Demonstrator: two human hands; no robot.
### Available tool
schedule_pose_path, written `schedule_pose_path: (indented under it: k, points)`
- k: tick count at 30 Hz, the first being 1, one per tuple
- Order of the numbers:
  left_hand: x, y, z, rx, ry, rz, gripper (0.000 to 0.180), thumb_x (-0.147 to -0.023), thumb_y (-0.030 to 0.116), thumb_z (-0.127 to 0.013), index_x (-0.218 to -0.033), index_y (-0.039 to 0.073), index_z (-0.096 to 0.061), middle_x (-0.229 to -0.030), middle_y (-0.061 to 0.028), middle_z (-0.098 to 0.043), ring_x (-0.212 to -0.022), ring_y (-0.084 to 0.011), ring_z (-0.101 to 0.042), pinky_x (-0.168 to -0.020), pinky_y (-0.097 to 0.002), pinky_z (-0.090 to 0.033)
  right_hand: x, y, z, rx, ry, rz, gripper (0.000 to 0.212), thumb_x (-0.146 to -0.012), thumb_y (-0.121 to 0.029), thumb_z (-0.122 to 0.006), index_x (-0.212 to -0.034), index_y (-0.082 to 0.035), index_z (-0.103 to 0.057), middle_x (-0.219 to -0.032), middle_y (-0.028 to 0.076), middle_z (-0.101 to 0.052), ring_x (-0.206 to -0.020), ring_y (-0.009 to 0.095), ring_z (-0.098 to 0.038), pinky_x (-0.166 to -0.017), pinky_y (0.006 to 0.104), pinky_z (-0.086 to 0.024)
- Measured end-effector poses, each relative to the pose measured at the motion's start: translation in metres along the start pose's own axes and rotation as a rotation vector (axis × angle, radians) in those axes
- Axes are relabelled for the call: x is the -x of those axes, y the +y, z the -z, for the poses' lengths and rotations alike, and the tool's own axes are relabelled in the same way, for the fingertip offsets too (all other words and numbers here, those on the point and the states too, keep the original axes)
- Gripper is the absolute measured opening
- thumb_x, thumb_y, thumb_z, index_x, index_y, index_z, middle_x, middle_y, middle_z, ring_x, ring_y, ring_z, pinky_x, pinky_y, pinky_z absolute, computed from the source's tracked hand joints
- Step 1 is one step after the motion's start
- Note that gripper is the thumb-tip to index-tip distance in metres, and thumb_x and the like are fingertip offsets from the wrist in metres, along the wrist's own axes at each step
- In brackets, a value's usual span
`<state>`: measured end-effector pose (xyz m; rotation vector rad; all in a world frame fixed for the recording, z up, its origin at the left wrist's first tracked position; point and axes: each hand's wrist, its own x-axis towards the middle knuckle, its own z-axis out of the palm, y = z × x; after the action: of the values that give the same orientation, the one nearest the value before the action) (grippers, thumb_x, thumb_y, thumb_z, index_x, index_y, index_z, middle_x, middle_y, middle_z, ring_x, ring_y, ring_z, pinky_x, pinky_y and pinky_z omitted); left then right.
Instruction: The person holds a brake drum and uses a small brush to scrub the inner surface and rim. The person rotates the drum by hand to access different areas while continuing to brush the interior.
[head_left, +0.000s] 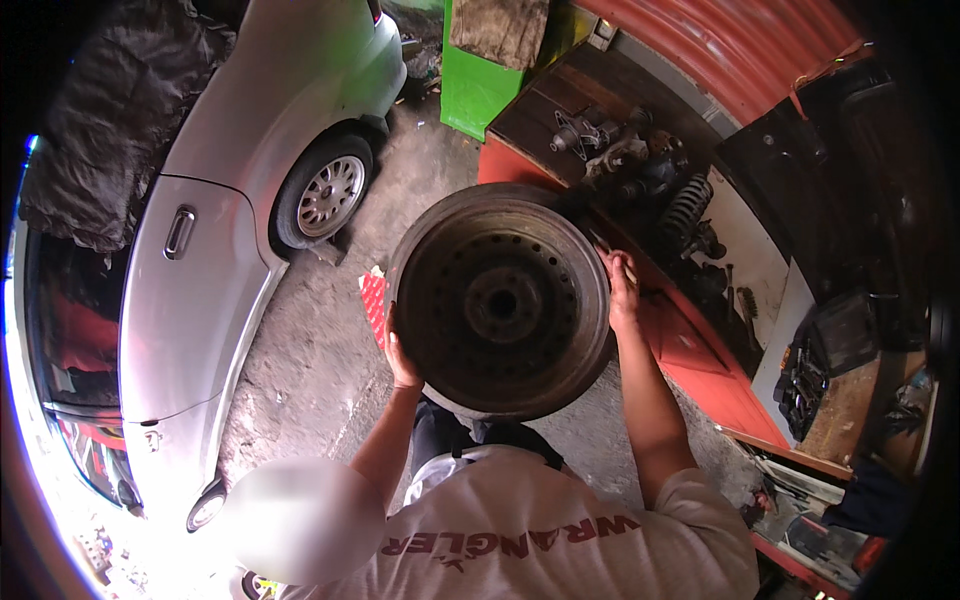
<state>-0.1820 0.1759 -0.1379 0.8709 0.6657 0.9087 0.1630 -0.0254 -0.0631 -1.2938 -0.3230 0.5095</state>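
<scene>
A dark, rusty steel wheel rim (503,345) is held up in front of my body, its dished face with a ring of small holes and a central hole toward me. My left hand (402,362) grips its lower left edge, fingers partly hidden by the rim. On the opposite side my right hand (622,287) is closed at the edge; a thin object shows by its fingertips, too small to name. A red, white-patterned piece of packaging (373,302) appears beside my left hand; I cannot tell whether it is held or lies on the floor.
To the left stands a silver car (200,260) with its wheel (331,195) close by. A red workbench (700,365) on the right bears a coil spring (686,208) and greasy metal parts. A green box (478,92) stands at the back on the concrete floor (300,330).
</scene>
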Motion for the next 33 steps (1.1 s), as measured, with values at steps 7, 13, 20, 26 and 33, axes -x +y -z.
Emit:
schedule_pose_path:
  k: [7,13,20,26,33]
  points:
    - [-0.052,0.011,0.013,-0.176,-0.222,-0.081,0.074,-0.101,0.055,-0.035,-0.150,0.000,-0.031,-0.156,-0.0140,-0.030,-0.144,-0.0270,-0.029,-0.119,-0.0400,-0.021,0.069,0.013,0.014,-0.331,0.120,0.001,0.025,-0.103,-0.033,-0.050,-0.112,-0.010,-0.057,-0.138,0.015,-0.054,-0.130,0.026,-0.048,-0.111,0.0421,-0.035]
    - [-0.122,0.040,-0.016,-0.371,-0.492,0.021,0.073,-0.100,0.052,-0.036,-0.146,-0.004,-0.036,-0.156,-0.0182,-0.030,-0.144,-0.0286,-0.028,-0.118,-0.0387,-0.018,0.131,0.009,0.009,-0.544,0.199,-0.031,0.018,-0.102,-0.033,-0.050,-0.107,-0.017,-0.056,-0.144,0.018,-0.048,-0.135,0.028,-0.043,-0.110,0.0455,-0.036]
    - [-0.177,0.024,-0.030,-0.417,-0.670,0.034,0.073,-0.099,0.052,-0.039,-0.144,-0.005,-0.040,-0.153,-0.0200,-0.037,-0.144,-0.0296,-0.030,-0.118,-0.0393,-0.017,0.171,0.011,0.000,-0.432,0.346,-0.012,0.024,-0.101,-0.038,-0.053,-0.113,-0.017,-0.054,-0.141,0.018,-0.050,-0.132,0.029,-0.045,-0.108,0.0425,-0.039]
    - [-0.172,0.022,-0.031,-0.286,-0.553,0.000,0.070,-0.101,0.049,-0.040,-0.144,-0.006,-0.038,-0.150,-0.0195,-0.039,-0.142,-0.0281,-0.034,-0.118,-0.0397,-0.021,0.162,0.001,0.003,-0.041,0.543,0.096,0.045,-0.099,-0.045,-0.054,-0.123,-0.007,-0.051,-0.125,0.017,-0.060,-0.115,0.025,-0.058,-0.101,0.0390,-0.044]
    - [-0.135,0.015,0.000,-0.195,-0.281,-0.033,0.068,-0.103,0.048,-0.035,-0.143,-0.007,-0.037,-0.148,-0.0202,-0.040,-0.141,-0.0288,-0.034,-0.118,-0.0401,-0.021,0.140,-0.033,-0.031,0.404,0.683,0.165,0.035,-0.098,-0.031,-0.058,-0.114,-0.001,-0.066,-0.102,0.009,-0.068,-0.095,0.019,-0.065,-0.083,0.0308,-0.051]
